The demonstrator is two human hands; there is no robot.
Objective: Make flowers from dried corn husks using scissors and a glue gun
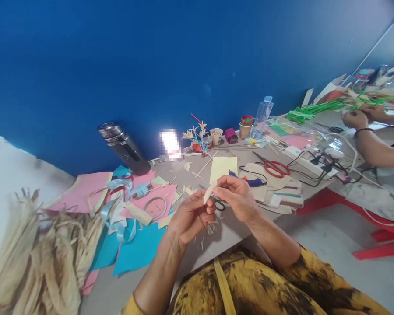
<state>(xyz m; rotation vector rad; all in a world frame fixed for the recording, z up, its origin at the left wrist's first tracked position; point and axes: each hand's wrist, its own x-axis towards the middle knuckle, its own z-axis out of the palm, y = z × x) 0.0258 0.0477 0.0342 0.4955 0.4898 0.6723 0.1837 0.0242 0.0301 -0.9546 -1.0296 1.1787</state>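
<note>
Between my two hands, above the table's front part, is a small pale strip [209, 192] that looks like a cut piece of corn husk. My left hand [192, 214] pinches its lower end between thumb and fingers. Fingers of my right hand [238, 197] are closed on its upper end. Just behind and below the strip show the dark handles of a pair of scissors [219, 204], partly hidden by my hands. A blue glue gun [252, 181] lies right of my right hand, and a yellow sheet of paper [223, 168] lies behind it.
Dried corn husks [52, 262] and coloured paper [141, 245] lie at left, near a dark flask [124, 148]. Behind stand husk flowers [200, 133] and a plastic bottle [262, 116]. Red-handled scissors [276, 167] and a power strip [310, 161] lie at right. Another person's hands [361, 117] work beyond.
</note>
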